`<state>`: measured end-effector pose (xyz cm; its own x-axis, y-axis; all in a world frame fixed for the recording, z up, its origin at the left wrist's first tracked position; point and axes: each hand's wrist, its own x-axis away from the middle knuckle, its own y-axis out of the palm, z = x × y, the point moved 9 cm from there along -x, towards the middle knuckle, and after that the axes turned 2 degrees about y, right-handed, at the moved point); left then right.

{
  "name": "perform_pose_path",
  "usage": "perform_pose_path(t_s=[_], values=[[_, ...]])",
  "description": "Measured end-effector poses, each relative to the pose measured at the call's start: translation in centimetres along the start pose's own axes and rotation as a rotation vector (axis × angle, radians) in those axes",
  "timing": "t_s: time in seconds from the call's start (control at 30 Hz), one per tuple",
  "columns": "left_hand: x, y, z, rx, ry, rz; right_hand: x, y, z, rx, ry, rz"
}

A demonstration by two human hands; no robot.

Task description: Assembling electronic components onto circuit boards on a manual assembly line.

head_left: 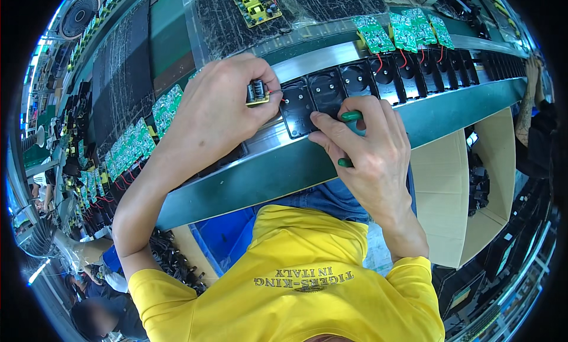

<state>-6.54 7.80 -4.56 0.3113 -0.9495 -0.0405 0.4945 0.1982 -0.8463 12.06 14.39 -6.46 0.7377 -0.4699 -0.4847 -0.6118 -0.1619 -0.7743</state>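
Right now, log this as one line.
left hand: holds circuit board; right hand: holds green-handled tool, near black casing; cardboard box: open

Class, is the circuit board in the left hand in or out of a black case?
Out: the left hand holds the circuit board beside the black case, whose inside shows.

Shirt (284, 241): bright yellow, dark lettering
Tool handles (351, 115): green
Held board (258, 93): black parts, yellow edge
Housing row (326, 89): glossy black, silver dots
Circuit boards (374, 34), far right: green, pale speckles
Wires (405, 59): red
Mat (121, 76), far left: black, grey streaks
Bench edge (236, 194): dark green
Carton (438, 194), right: tan
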Motion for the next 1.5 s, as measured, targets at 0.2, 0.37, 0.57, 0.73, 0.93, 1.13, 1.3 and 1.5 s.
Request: perform_pose_path(t_s=[0.2, 0.37, 0.57, 0.73, 0.93, 1.13, 1.3, 1.5], values=[[-0.07, 0.15, 0.13, -0.033, 0.011, -0.001, 0.17, 0.13, 0.25, -0.002, 0.01, -0.015], [-0.07, 0.13, 0.39, -0.069, 0.064, 0.032, 0.1, 0.03, 0.25, -0.001, 0.006, -0.019], [-0.06, 0.06, 0.59, -0.074, 0.044, 0.015, 0.2, 0.17, 0.4, -0.005, 0.01, -0.022], [-0.01, -0.03, 0.6, -0.069, 0.022, -0.005, 0.21, 0.2, 0.42, -0.012, 0.017, -0.025], [-0.05, 0.01, 0.49, -0.06, 0.013, -0.005, 0.16, 0.1, 0.4, -0.021, 0.019, -0.026], [-0.05, -0.09, 0.47, -0.042, 0.04, 0.012, 0.09, 0.02, 0.33, -0.017, 0.016, -0.023], [-0.05, 0.03, 0.39, -0.057, 0.027, -0.005, 0.12, 0.1, 0.41, -0.017, 0.014, -0.026], [-0.13, -0.11, 0.59, -0.048, 0.055, 0.007, 0.09, 0.12, 0.46, -0.024, 0.025, -0.027]])
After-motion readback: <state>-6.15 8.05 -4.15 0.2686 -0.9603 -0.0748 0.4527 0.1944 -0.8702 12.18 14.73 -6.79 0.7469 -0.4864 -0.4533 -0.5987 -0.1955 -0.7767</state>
